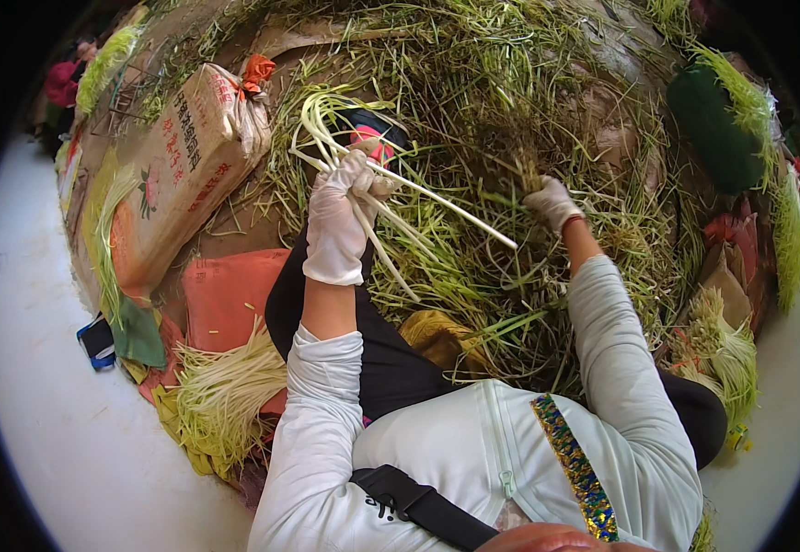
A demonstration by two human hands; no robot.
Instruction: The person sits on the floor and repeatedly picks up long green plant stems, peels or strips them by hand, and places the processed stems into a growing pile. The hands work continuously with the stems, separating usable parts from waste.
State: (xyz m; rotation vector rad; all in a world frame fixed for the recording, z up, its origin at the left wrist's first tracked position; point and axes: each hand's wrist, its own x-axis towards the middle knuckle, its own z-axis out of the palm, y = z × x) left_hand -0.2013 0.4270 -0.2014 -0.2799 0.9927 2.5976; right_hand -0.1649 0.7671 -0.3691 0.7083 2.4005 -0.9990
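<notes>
My left hand point(344, 214), in a white glove, is shut around several long pale stems point(456, 205) that look like garlic scapes. Their white ends point down and to the right, while the greener ends curl over above the fist. My right hand point(553, 203), also gloved, grips a brownish clump of withered stalks point(525, 162) at the heap's middle; its fingertips are partly hidden. Between and beyond both hands spreads a tangled heap of green and dry stalks point(441, 138). A dark shoe with a pink patch point(372, 141) shows behind the held stems.
A printed woven sack point(186, 152) tied with orange lies at left. Below it, a red sack point(231, 293) stands behind a bundle of pale stems point(227, 393). On the right are a dark green roll point(714, 131) and another stem bundle point(717, 352). Yellow cloth point(441, 338) lies between my legs.
</notes>
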